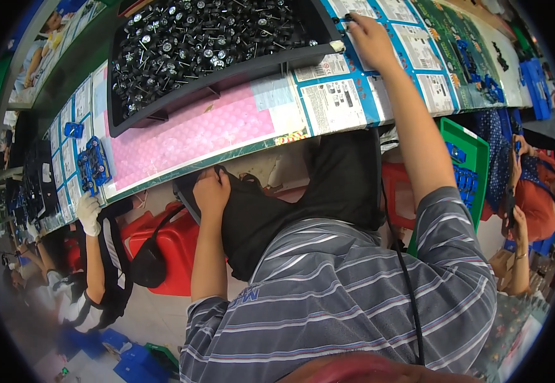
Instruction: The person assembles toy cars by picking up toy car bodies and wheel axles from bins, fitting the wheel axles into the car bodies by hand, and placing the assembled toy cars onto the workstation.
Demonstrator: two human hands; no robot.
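My right hand (370, 41) reaches over the workbench, just right of a black bin (226, 78). Its fingers pinch a small black part (349, 17), mostly covered by the fingertips. Heaped in the bin are many small black wheels (194, 45) with silvery hubs and thin metal axles. My left hand (212, 190) is at my thigh, below the bench's front edge, its fingers curled. Whatever it may hold cannot be made out against the dark trousers.
Pink bubble wrap (194, 137) and printed sheets (335, 105) cover the bench. Blue toy car bodies (92, 165) lie at left, near a co-worker's gloved hand (88, 214). A green crate (475, 153) with blue parts stands at right, beside another person. A red stool (169, 255) is at lower left.
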